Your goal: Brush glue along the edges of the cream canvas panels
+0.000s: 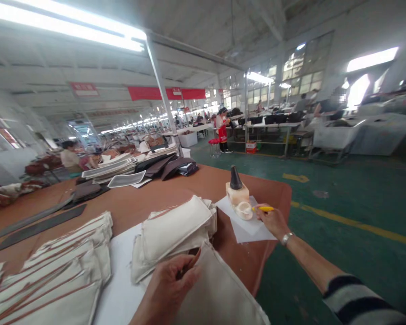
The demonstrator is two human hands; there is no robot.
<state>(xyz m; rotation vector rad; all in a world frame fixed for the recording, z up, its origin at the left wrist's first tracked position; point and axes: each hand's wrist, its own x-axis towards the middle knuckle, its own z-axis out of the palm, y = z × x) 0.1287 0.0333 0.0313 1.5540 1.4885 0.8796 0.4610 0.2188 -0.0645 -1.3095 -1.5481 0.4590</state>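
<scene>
My left hand (176, 277) is closed on the brown edge of a cream fabric piece (219, 289) at the bottom middle. My right hand (273, 220) grips a small yellow-handled tool (266, 208), its tip at a small whitish dish (244, 210); the tip itself is too blurred to make out. Behind the dish stands a pale block-shaped container (238, 193) with a black cone (236, 177) on top. White paper sheets (253, 232) lie beneath them. Beyond my left hand rests a pile of cream fabric pouches (179, 228).
Overlapping cream pouches with brown edges (61, 271) cover the left of the brown table (209, 180). Dark strips (37, 229) and stacked panels (125, 169) lie farther back. The table's right edge borders a green floor (325, 216). A person in a red apron (222, 128) stands in the distance.
</scene>
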